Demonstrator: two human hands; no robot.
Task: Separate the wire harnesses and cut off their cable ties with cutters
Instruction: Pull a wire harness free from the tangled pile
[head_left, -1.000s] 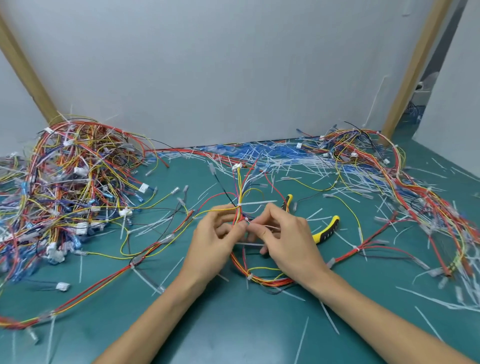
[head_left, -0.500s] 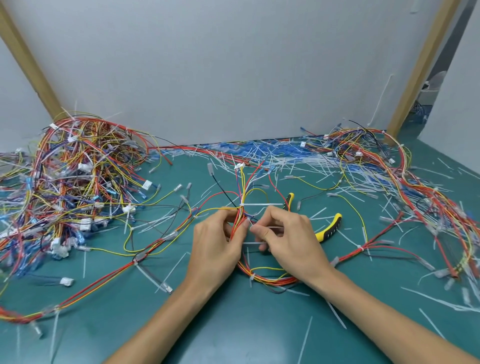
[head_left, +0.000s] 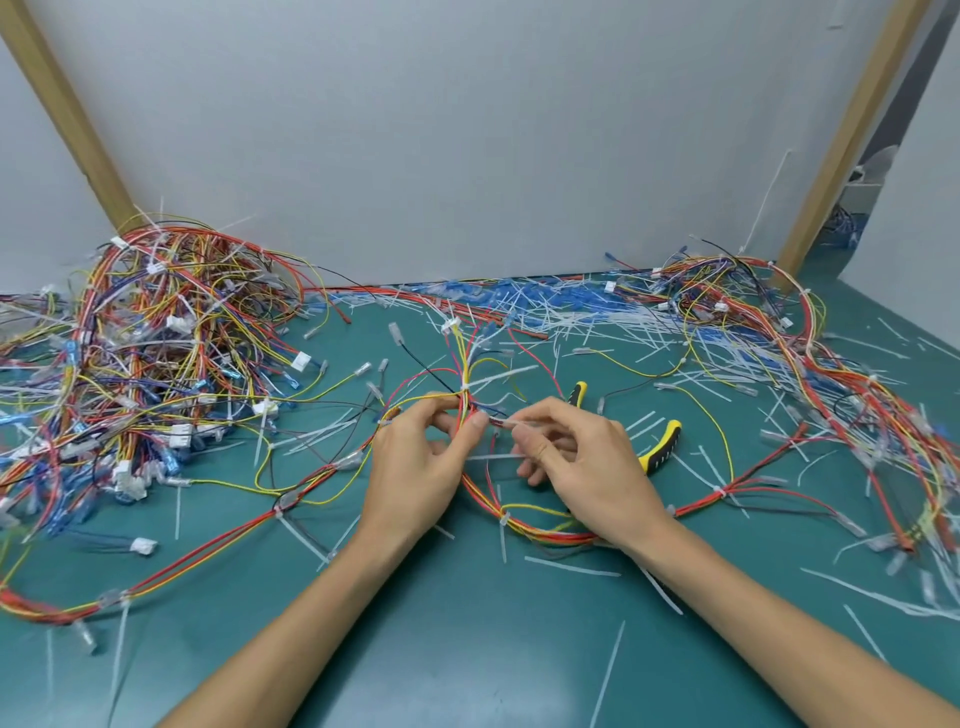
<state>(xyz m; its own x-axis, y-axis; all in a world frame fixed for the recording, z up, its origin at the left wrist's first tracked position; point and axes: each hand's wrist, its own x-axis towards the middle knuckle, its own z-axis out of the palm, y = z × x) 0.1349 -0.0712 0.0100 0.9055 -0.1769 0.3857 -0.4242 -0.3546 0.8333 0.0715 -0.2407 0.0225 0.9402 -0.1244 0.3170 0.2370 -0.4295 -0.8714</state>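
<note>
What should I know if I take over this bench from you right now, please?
Left hand pinches the wire harness mid-bundle. Right hand pinches one wire end of it.
Cutters lie unheld on the table, just behind the right hand.
Done, apparently: cut cable ties litter the back, and looser harnesses lie on the right.
Left: this harness has uncut ties, such as the white tie above the hands, and the tangled pile on the left looks unsorted.
</note>
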